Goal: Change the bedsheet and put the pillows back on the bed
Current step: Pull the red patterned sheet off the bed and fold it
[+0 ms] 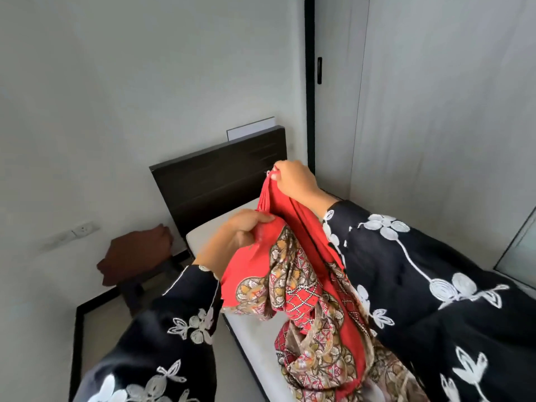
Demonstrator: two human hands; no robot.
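Both of your hands are closed on the sheet point(304, 285). Your right hand point(293, 182) pinches a gathered edge of the red cloth between thumb and fingers, held up high and far, in front of the headboard point(217, 175). Your left hand point(237, 236) sits lower, nearer and to the left, fingers curled round a bunch of the same cloth. The run between them is short and steep, rising from the left hand to the right.

From those two grips the sheet hangs down towards the near right, folded on itself in thick patterned pleats, reaching down over the mattress point(208, 227). So the bulk lies below your hands and on their near side, not spread.

The mattress is bare, and its long axis runs from you to the headboard at the far end. The cloth you hold is bunched roughly along that line, so I judge the coming move to be an opening-out: find a corner and draw your hands apart. Your right hand is nearer the headboard and looks best placed to carry its end there, while the left takes the near left side.

A brown cloth point(136, 250) lies on a stool point(136, 288) at the left, by the wall. No pillows show.
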